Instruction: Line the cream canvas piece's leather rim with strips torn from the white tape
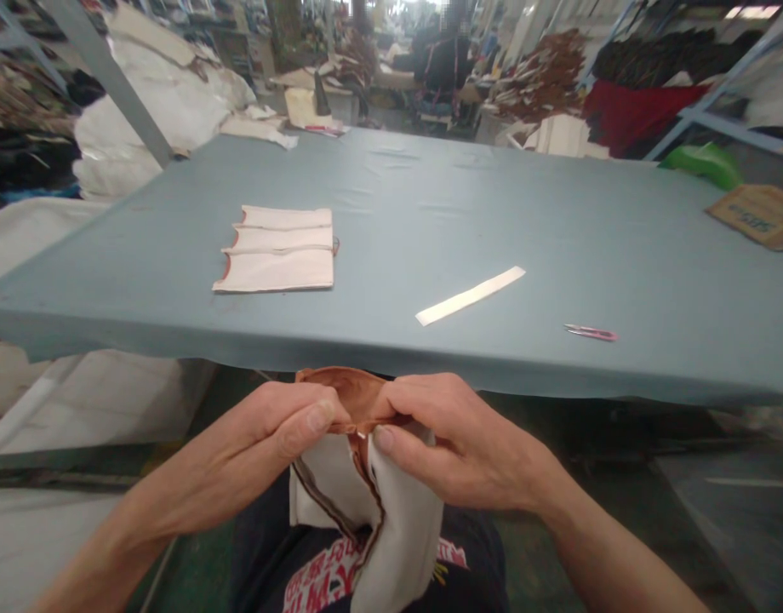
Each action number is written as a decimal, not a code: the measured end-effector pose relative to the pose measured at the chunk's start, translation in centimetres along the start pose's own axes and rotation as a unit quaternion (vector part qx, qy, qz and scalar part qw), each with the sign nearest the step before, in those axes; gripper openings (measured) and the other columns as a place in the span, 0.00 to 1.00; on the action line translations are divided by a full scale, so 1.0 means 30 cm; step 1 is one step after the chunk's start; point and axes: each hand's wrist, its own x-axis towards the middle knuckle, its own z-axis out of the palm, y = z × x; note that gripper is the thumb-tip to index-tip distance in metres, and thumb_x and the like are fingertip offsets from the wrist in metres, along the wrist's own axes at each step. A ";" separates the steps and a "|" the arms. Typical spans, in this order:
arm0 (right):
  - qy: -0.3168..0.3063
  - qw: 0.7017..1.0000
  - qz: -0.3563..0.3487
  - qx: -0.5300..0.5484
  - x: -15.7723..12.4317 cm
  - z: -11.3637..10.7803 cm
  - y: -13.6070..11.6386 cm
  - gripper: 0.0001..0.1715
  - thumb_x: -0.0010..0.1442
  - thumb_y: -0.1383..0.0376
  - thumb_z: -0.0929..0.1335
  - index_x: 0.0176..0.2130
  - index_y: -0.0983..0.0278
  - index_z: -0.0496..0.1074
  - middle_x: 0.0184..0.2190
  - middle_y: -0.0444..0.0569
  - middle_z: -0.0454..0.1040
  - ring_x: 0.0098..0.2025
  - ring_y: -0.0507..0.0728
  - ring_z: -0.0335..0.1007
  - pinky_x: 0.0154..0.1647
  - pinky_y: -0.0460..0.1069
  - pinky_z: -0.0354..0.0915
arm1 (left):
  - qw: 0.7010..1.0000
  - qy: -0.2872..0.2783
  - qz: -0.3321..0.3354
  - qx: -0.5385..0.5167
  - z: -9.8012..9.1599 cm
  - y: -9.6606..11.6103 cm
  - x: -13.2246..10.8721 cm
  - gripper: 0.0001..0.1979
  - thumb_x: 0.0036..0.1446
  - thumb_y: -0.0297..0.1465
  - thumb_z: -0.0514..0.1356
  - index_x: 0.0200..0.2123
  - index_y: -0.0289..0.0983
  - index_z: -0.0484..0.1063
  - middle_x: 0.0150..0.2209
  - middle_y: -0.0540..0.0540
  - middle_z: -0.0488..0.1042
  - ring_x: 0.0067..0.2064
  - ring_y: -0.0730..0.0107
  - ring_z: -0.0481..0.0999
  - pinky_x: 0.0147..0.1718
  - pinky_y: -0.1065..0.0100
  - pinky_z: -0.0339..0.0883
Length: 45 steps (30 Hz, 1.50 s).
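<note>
Between my hands, just in front of the table edge, is a sewn piece [401, 528] of off-white fabric with brown inside and dark-edged seams. My left hand [289, 426] pinches its brown upper rim from the left. On the right side of the same rim, my right hand [436, 434] grips with thumb and bent fingers. The two thumbs are close together at a seam, and the rim bows open behind them. The lower part of the piece hangs over my lap.
A stack of off-white sewn pieces [280, 251] lies left on the blue-green table [391, 213]. A pale strip [470, 296] and small pink-handled thread snips [591, 333] lie to the right. A brown cardboard piece [758, 215] is at the far right. Another person [441, 64] sits in the background.
</note>
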 end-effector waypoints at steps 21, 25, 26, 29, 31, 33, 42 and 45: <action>0.042 0.990 -0.013 0.133 0.026 0.073 0.131 0.28 0.72 0.48 0.69 0.28 0.62 0.64 0.22 0.36 0.60 0.24 0.48 0.50 0.26 0.46 0.49 | 1.000 0.009 -0.020 -0.008 0.063 -0.006 0.022 0.19 0.72 0.33 0.54 0.25 0.38 0.68 0.23 0.56 0.67 0.25 0.77 0.64 0.26 0.73 0.55; 0.075 0.943 0.008 0.325 0.058 0.165 0.211 0.40 0.57 0.33 0.75 0.24 0.60 0.59 0.20 0.35 0.54 0.22 0.47 0.44 0.22 0.45 0.46 | 0.980 0.034 -0.071 -0.181 0.111 0.034 0.049 0.21 0.69 0.37 0.56 0.21 0.39 0.61 0.21 0.57 0.58 0.23 0.77 0.56 0.21 0.74 0.52; 0.074 0.927 0.021 0.367 0.067 0.184 0.220 0.41 0.54 0.31 0.75 0.23 0.59 0.59 0.20 0.35 0.53 0.22 0.47 0.43 0.22 0.45 0.46 | 0.968 0.043 -0.086 -0.231 0.124 0.033 0.052 0.22 0.68 0.39 0.58 0.21 0.40 0.59 0.21 0.57 0.55 0.23 0.77 0.54 0.20 0.74 0.50; 0.049 0.909 0.050 0.411 0.094 0.203 0.222 0.42 0.51 0.31 0.77 0.24 0.59 0.59 0.20 0.35 0.53 0.23 0.48 0.43 0.22 0.45 0.47 | 0.927 0.063 -0.136 -0.344 0.148 0.002 0.045 0.27 0.67 0.48 0.61 0.23 0.41 0.57 0.22 0.59 0.51 0.23 0.78 0.48 0.18 0.74 0.46; 0.024 0.917 0.060 0.393 0.110 0.183 0.214 0.40 0.52 0.32 0.77 0.26 0.60 0.61 0.21 0.36 0.55 0.24 0.48 0.45 0.23 0.46 0.48 | 0.915 0.065 -0.160 -0.364 0.141 -0.028 0.030 0.29 0.65 0.54 0.63 0.24 0.41 0.58 0.22 0.59 0.52 0.22 0.78 0.48 0.17 0.74 0.45; 0.005 0.934 0.054 0.354 0.119 0.149 0.212 0.41 0.56 0.29 0.73 0.28 0.61 0.64 0.23 0.37 0.58 0.25 0.49 0.49 0.25 0.46 0.50 | 0.925 0.059 -0.161 -0.340 0.112 -0.049 0.012 0.30 0.65 0.56 0.63 0.24 0.40 0.59 0.22 0.58 0.54 0.22 0.78 0.50 0.18 0.74 0.46; 0.037 0.983 0.032 0.178 0.067 0.050 0.263 0.44 0.73 0.32 0.55 0.31 0.64 0.70 0.27 0.44 0.67 0.30 0.53 0.58 0.34 0.49 0.57 | 0.995 0.080 -0.028 0.046 -0.064 -0.047 -0.106 0.23 0.76 0.36 0.51 0.24 0.40 0.65 0.23 0.55 0.66 0.24 0.77 0.67 0.24 0.77 0.61; 0.009 0.986 0.038 0.164 0.050 0.024 0.212 0.35 0.73 0.38 0.63 0.31 0.64 0.70 0.27 0.42 0.67 0.29 0.51 0.59 0.32 0.47 0.56 | 0.992 0.088 -0.032 0.080 -0.074 -0.079 -0.160 0.21 0.76 0.34 0.51 0.26 0.41 0.65 0.25 0.56 0.67 0.25 0.76 0.69 0.26 0.76 0.62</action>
